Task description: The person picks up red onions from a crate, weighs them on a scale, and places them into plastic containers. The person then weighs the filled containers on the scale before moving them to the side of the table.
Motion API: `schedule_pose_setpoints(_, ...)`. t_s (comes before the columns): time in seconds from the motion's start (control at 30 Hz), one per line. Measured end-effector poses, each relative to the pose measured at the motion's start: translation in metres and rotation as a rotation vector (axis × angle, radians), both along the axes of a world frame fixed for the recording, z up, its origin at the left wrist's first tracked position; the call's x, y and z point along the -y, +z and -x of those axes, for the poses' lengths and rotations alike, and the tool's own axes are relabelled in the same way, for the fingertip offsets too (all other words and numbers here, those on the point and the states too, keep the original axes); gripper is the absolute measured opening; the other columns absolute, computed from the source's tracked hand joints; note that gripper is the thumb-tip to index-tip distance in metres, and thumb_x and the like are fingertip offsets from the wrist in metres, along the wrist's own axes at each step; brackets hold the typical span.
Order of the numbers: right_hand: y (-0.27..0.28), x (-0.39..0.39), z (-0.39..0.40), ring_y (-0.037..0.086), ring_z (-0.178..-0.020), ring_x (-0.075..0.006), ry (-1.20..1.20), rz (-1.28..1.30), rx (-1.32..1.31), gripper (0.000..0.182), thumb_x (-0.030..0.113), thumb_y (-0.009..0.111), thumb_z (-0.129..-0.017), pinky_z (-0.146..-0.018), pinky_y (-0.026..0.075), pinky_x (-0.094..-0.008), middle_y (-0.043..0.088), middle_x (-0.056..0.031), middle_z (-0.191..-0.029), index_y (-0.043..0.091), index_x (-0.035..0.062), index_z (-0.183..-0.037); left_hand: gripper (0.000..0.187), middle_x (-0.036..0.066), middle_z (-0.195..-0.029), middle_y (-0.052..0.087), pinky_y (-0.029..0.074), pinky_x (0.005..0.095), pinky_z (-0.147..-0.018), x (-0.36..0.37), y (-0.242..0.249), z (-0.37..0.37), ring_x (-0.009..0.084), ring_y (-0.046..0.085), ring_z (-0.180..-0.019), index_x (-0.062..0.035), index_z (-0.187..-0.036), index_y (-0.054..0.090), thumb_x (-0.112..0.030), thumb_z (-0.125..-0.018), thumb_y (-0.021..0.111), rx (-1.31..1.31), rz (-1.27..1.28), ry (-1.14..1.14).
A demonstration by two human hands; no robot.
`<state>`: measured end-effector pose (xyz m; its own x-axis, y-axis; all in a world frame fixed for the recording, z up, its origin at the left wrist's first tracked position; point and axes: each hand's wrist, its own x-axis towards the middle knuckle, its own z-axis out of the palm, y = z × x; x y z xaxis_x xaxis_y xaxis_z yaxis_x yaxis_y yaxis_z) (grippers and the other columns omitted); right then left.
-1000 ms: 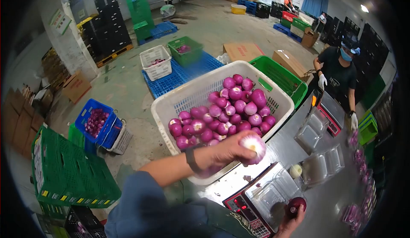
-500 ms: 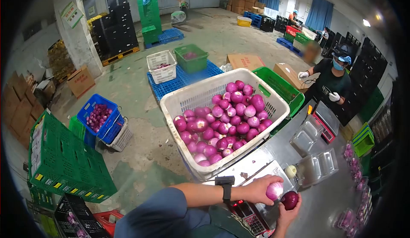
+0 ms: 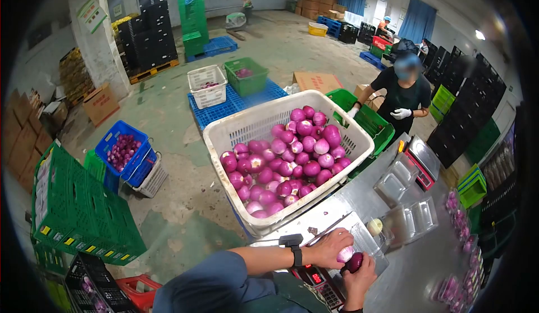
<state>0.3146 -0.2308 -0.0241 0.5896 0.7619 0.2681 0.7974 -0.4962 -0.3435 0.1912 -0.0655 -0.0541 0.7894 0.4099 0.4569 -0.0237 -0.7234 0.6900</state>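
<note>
My left hand (image 3: 332, 246), with a dark watch on its wrist, is closed around a pale pink-and-white onion (image 3: 345, 254). Beside it, my right hand (image 3: 361, 280) grips a dark red onion (image 3: 353, 262). Both onions are held close together above the metal plate of a weighing scale (image 3: 351, 226), whose red display (image 3: 316, 277) shows zeros. Just beyond my hands sits a pale yellowish onion (image 3: 374, 226), next to clear plastic trays (image 3: 412, 223). A large white crate (image 3: 216, 144) full of peeled red onions (image 3: 292, 161) stands in front of me.
More clear trays (image 3: 394, 181) and a second scale (image 3: 424, 158) lie farther along the steel table (image 3: 404, 257). Packed onions (image 3: 449, 290) line its right side. A masked co-worker (image 3: 401, 91) stands beyond, near a green crate (image 3: 373, 125). Stacked green crates (image 3: 81, 206) stand left.
Both hands, still holding their onions, have moved in over the scale. The co-worker has stepped left and now reaches toward the green crate. The view has shifted slightly.
</note>
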Motion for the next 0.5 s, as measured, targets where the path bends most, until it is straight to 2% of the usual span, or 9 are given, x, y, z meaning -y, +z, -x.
schedule_pose_setpoints(0.03, 0.000, -0.001, 0.001, 0.060, -0.118, -0.0410, -0.011, 0.026, -0.032, 0.079, 0.017, 0.083, -0.061, -0.099, 0.047, -0.0511, 0.063, -0.0194, -0.125, 0.056, 0.0042, -0.133, 0.070, 0.019, -0.137, 0.051, 0.039, 0.0537, -0.109, 0.001, 0.000, 0.002, 0.0421, 0.043, -0.132, -0.0054, -0.126, 0.058, -0.029, -0.066, 0.085, 0.033, 0.018, -0.006)
schedule_pose_setpoints(0.13, -0.012, 0.006, -0.012, 0.059, -0.122, -0.0376, 0.108, -0.259, -0.207, 0.063, 0.015, 0.084, -0.069, -0.107, 0.044, -0.0466, 0.061, -0.0185, -0.129, 0.062, 0.0019, -0.126, 0.074, 0.021, -0.142, 0.048, 0.038, 0.0549, -0.111, 0.003, 0.009, 0.015, 0.0442, 0.040, -0.135, -0.0043, -0.132, 0.054, -0.030, -0.070, 0.085, 0.029, 0.119, 0.029)
schedule_pose_setpoints(0.2, -0.018, 0.012, -0.029, 0.059, -0.121, -0.0359, 0.006, -0.328, -0.164, 0.056, 0.015, 0.083, -0.074, -0.108, 0.044, -0.0457, 0.060, -0.0181, -0.131, 0.063, 0.0010, -0.124, 0.079, 0.023, -0.142, 0.048, 0.041, 0.0513, -0.111, 0.004, 0.016, 0.029, 0.0419, 0.044, -0.134, -0.0041, -0.141, 0.049, -0.033, -0.077, 0.084, -0.021, 0.172, 0.088)
schedule_pose_setpoints(0.27, -0.016, 0.014, -0.045, 0.059, -0.119, -0.0336, -0.116, -0.322, -0.178, 0.053, 0.015, 0.079, -0.083, -0.107, 0.045, -0.0439, 0.060, -0.0170, -0.131, 0.060, -0.0026, -0.130, 0.079, 0.024, -0.141, 0.048, 0.043, 0.0489, -0.109, 0.004, 0.028, 0.043, 0.0391, 0.049, -0.131, -0.0039, -0.143, 0.047, -0.034, -0.080, 0.083, -0.181, 0.456, 0.123)
schedule_pose_setpoints(0.3, -0.019, 0.010, -0.057, 0.060, -0.116, -0.0332, -0.192, -0.363, -0.291, 0.055, 0.013, 0.079, -0.083, -0.105, 0.047, -0.0439, 0.061, -0.0178, -0.129, 0.059, -0.0033, -0.132, 0.079, 0.025, -0.140, 0.048, 0.044, 0.0477, -0.108, 0.004, 0.031, 0.046, 0.0377, 0.051, -0.130, -0.0037, -0.143, 0.047, -0.035, -0.081, 0.083, -0.262, 0.599, 0.139)
schedule_pose_setpoints(0.33, -0.027, 0.001, -0.073, 0.061, -0.114, -0.0328, -0.271, -0.404, -0.405, 0.058, 0.012, 0.078, -0.083, -0.102, 0.048, -0.0438, 0.062, -0.0185, -0.126, 0.058, -0.0040, -0.134, 0.077, 0.022, -0.127, 0.058, 0.053, 0.0397, -0.094, 0.007, 0.022, 0.046, 0.0284, 0.065, -0.107, 0.0012, -0.143, 0.045, -0.034, -0.085, 0.081, -0.217, 0.407, 0.201)
schedule_pose_setpoints(0.37, -0.031, -0.004, -0.086, 0.063, -0.111, -0.0325, -0.349, -0.445, -0.518, 0.060, 0.011, 0.078, -0.083, -0.100, 0.050, -0.0438, 0.063, -0.0193, -0.123, 0.056, -0.0047, -0.136, 0.075, 0.019, -0.121, 0.060, 0.054, 0.0371, -0.088, 0.006, 0.022, 0.049, 0.0257, 0.065, -0.099, 0.0028, -0.141, 0.045, -0.032, -0.086, 0.081, -0.292, 0.672, 0.141)
schedule_pose_setpoints(0.43, -0.033, -0.009, -0.114, 0.061, -0.100, -0.0230, -0.426, -0.529, -0.891, 0.063, 0.008, 0.073, -0.084, -0.085, 0.050, -0.0364, 0.063, -0.0140, -0.116, 0.052, -0.0038, -0.142, 0.071, 0.014, -0.110, 0.064, 0.055, 0.0319, -0.078, 0.004, 0.023, 0.059, 0.0201, 0.067, -0.084, 0.0059, -0.139, 0.045, -0.030, -0.088, 0.080, -0.438, 1.198, 0.010)
schedule_pose_setpoints(0.5, -0.031, -0.012, -0.130, 0.060, -0.089, -0.0136, -0.493, -0.605, -1.266, 0.066, 0.005, 0.067, -0.085, -0.069, 0.050, -0.0289, 0.062, -0.0087, -0.108, 0.047, -0.0030, -0.148, 0.066, 0.010, -0.102, 0.065, 0.054, 0.0275, -0.069, 0.009, -0.007, 0.058, 0.0154, 0.064, -0.074, 0.0070, -0.136, 0.046, -0.027, -0.090, 0.078, -0.301, 1.365, -0.085)
